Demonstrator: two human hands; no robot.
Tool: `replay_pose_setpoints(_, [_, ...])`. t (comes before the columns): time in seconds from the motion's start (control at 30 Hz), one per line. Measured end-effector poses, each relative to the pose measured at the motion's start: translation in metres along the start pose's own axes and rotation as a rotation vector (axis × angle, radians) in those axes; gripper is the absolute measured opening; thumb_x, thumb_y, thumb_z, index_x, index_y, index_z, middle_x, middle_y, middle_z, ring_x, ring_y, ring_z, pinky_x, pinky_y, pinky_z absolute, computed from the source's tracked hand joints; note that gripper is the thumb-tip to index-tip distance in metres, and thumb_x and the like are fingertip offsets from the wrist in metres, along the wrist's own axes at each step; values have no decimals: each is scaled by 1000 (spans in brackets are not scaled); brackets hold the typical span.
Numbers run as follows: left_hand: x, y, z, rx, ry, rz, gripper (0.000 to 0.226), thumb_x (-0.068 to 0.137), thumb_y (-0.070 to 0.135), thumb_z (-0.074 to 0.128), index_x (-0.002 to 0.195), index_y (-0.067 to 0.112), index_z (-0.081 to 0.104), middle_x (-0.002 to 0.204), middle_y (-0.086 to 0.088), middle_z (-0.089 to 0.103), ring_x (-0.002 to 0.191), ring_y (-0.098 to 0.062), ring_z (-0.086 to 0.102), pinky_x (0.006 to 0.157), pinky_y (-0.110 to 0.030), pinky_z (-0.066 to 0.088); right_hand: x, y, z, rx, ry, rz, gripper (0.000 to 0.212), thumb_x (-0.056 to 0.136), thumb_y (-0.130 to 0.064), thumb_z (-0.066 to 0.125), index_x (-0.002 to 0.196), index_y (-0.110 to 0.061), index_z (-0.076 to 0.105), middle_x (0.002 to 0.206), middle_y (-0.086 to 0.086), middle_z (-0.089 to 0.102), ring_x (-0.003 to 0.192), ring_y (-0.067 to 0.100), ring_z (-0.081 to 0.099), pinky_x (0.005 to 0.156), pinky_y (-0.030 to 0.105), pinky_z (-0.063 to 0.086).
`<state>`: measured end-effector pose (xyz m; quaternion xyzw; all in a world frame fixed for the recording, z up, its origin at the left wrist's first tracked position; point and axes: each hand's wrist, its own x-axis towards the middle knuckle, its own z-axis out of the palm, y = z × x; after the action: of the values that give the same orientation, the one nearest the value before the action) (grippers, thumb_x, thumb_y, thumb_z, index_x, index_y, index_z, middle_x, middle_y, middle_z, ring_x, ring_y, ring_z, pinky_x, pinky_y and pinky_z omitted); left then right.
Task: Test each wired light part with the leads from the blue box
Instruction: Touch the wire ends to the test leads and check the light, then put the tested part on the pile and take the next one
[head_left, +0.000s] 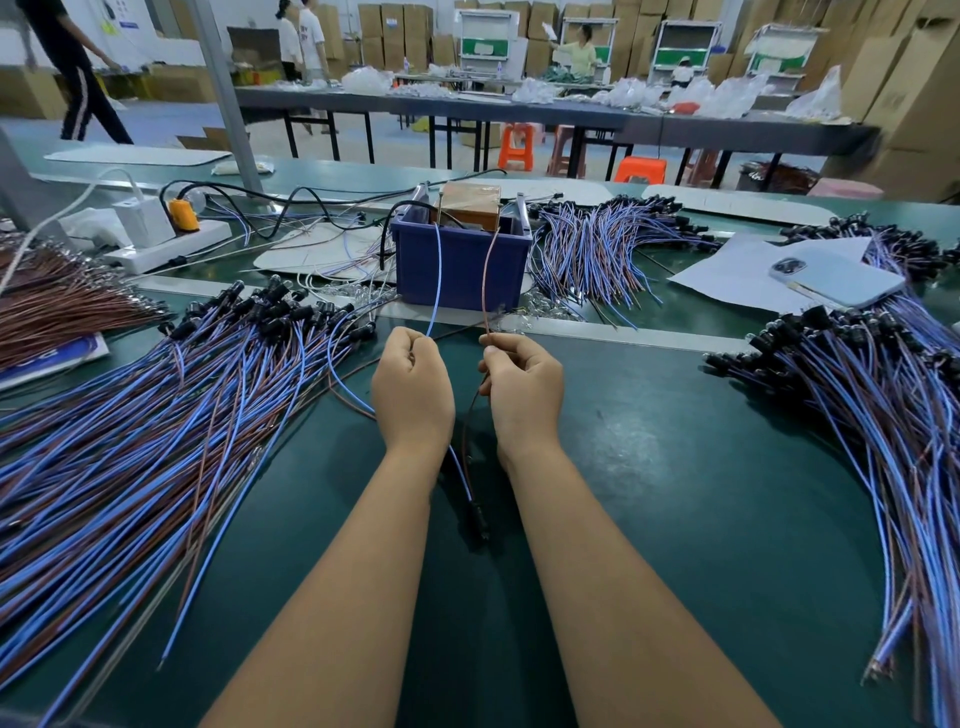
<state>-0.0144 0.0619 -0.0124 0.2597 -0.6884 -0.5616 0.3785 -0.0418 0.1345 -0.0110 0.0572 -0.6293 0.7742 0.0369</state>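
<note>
Leads from the blue box (461, 270) run down toward the person: a blue lead (436, 280) and a brown lead (487, 280), both rising out of the box at the far middle of the green table (649, 467). Left hand (413, 387) is curled round the end of the blue lead; right hand (524, 389) pinches the end of the brown lead, the 2 fists close side by side but apart. One wired light part (475, 512) hangs below the hands, its blue and brown wires going up into the fists and its black body lying on the table between the forearms. Heaps of similar wired parts lie at left (156, 415) and right (872, 415). A phone (836, 280) lies on white paper (727, 280) right of the box, a power strip (166, 244) to its left.
</note>
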Motion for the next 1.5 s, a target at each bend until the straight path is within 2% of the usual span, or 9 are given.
replay_pose_setpoints(0.77, [-1, -1, -1, -64, -14, 15, 25, 89, 12, 37, 65, 19, 35, 53, 8, 34, 51, -13, 29, 52, -32, 26, -3, 0, -4, -17, -15, -10, 26, 87, 1, 52, 82, -17, 70, 61, -7, 59, 48, 3, 48, 48, 17, 44])
replay_pose_setpoints(0.93, [3, 0, 2, -171, -204, 19, 28, 92, 9, 45, 68, 20, 55, 45, 16, 44, 47, -3, 36, 51, -24, 30, -2, 3, 0, -95, -115, -113, 21, 90, -2, 60, 95, -20, 70, 83, -4, 69, 72, 5, 62, 69, 23, 54])
replay_pose_setpoints(1.0, [5, 2, 4, -239, -253, 1, 34, 94, 6, 45, 66, 18, 61, 52, 16, 52, 54, -4, 44, 54, -22, 36, -1, 3, 2, -123, -114, -155, 20, 87, 1, 63, 94, -18, 66, 86, 2, 70, 77, 11, 65, 73, 28, 55])
replay_pose_setpoints(1.1, [9, -1, 4, -305, -268, -5, 29, 95, 10, 51, 70, 7, 64, 69, -5, 56, 69, -14, 49, 64, -23, 42, 0, 4, 1, -76, -94, -149, 22, 82, 0, 71, 82, -19, 60, 80, 4, 68, 70, 10, 63, 67, 25, 51])
replay_pose_setpoints(1.17, [11, -6, 2, -310, -268, -4, 28, 95, 16, 55, 70, 7, 64, 62, 1, 52, 61, -10, 45, 58, -20, 40, 0, 4, 0, -71, -116, -165, 20, 81, -1, 73, 78, -19, 63, 75, 0, 68, 66, 5, 62, 64, 20, 49])
replay_pose_setpoints(1.27, [14, -7, -2, -314, -302, -33, 39, 95, 24, 58, 55, 24, 57, 48, 10, 34, 44, -5, 29, 41, -18, 27, 0, 2, -2, -70, -136, -190, 15, 80, 0, 74, 78, -14, 69, 74, 2, 70, 67, 7, 63, 66, 23, 52])
replay_pose_setpoints(1.33, [14, -7, -3, -278, -342, -44, 48, 93, 27, 59, 46, 25, 54, 46, 11, 32, 42, -5, 27, 39, -18, 25, 0, 2, -4, -87, -149, -201, 17, 80, 0, 74, 74, -15, 70, 71, 1, 70, 65, 7, 63, 66, 23, 52])
replay_pose_setpoints(1.43, [14, -6, -5, -300, -349, -114, 42, 91, 25, 61, 49, 23, 62, 48, 8, 50, 46, -10, 46, 47, -23, 42, -1, 2, -7, -38, -198, -139, 21, 86, -2, 66, 72, -17, 71, 64, -7, 69, 59, 1, 61, 58, 16, 49])
replay_pose_setpoints(1.5, [15, -5, -6, -376, -307, -162, 42, 93, 21, 59, 52, 18, 60, 52, 2, 54, 50, -15, 50, 54, -28, 45, 0, 2, -8, -30, -258, -96, 24, 89, 2, 58, 85, -17, 72, 66, -8, 69, 56, -1, 58, 54, 13, 46])
